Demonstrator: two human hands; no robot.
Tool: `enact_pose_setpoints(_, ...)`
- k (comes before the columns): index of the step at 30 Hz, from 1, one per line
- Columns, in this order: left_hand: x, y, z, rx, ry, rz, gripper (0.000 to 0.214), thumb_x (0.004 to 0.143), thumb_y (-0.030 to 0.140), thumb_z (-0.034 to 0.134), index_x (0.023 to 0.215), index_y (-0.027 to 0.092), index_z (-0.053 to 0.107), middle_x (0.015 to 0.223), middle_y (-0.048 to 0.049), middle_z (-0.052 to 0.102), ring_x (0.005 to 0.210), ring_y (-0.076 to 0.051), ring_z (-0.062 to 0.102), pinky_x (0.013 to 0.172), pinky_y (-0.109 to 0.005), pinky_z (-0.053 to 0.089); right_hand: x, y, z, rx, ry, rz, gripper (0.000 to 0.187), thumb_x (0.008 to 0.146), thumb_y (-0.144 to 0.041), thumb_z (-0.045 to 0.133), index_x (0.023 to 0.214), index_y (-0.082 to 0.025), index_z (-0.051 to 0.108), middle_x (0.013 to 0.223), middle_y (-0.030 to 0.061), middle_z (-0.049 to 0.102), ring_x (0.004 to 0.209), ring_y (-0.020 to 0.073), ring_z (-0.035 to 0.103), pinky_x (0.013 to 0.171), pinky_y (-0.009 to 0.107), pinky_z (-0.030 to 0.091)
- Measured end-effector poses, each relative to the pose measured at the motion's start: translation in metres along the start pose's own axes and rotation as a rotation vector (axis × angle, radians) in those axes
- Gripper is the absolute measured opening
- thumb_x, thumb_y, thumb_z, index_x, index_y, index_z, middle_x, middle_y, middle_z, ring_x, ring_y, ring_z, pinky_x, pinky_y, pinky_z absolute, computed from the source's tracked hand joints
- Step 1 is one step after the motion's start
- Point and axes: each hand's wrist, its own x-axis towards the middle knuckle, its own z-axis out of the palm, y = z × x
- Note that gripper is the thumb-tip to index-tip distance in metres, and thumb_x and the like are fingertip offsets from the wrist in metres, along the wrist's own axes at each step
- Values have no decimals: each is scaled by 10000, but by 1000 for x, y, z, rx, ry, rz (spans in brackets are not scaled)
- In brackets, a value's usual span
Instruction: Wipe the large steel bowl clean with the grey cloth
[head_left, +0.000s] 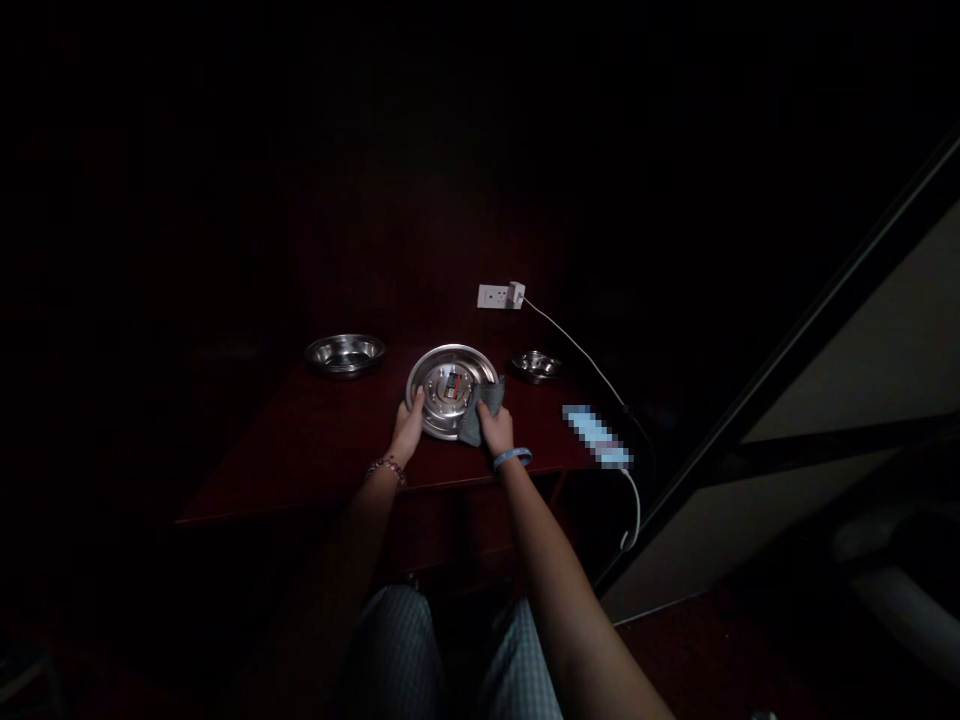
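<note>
A round stainless steel basin (442,375) with a small label on its bottom is tilted up toward me over the red table. My left hand (408,425) grips its lower left rim, thumb on the inside and the other fingers hidden behind. On the right side of the basin, my right hand (495,428) is closed on a grey-green cloth (472,418), pressing it against the rim and inner wall. Whether the right fingers also reach behind the basin is hidden.
To the left on the table (262,460) sits a larger steel bowl (345,356); a smaller steel bowl (535,366) is at the right. A blurred phone-like object (598,437) lies near the right edge with a white cable (577,345) close by. A charger (515,294) fills part of the wall socket (491,297).
</note>
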Motion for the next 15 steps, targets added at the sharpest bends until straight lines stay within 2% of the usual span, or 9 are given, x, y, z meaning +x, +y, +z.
enact_pose_setpoints(5,-2,-3,1,6,-95,13,410,1006,420,598,1293,143,688,1385,-160,739,1363,-280,654,1207,-408,457,0,-1,-2,-55,39,37,337,960,-380,638,1099,-136,824,1145,183,824,1120,315,788,937,333,585)
enact_pose_setpoints(11,-3,-12,3,85,-210,194,622,902,349,721,1477,187,544,1533,-131,642,1464,-254,566,1278,-407,366,0,-1,-4,-27,65,66,362,973,-377,611,1130,-127,821,1109,168,834,1110,296,793,923,306,588)
enact_pose_setpoints(15,-2,-17,5,170,-344,197,521,828,286,780,1324,171,667,1430,-142,715,1417,-293,608,1283,-445,361,-2,-2,-6,-25,60,51,364,972,-391,610,1118,-132,822,1106,166,834,1103,299,794,934,318,589)
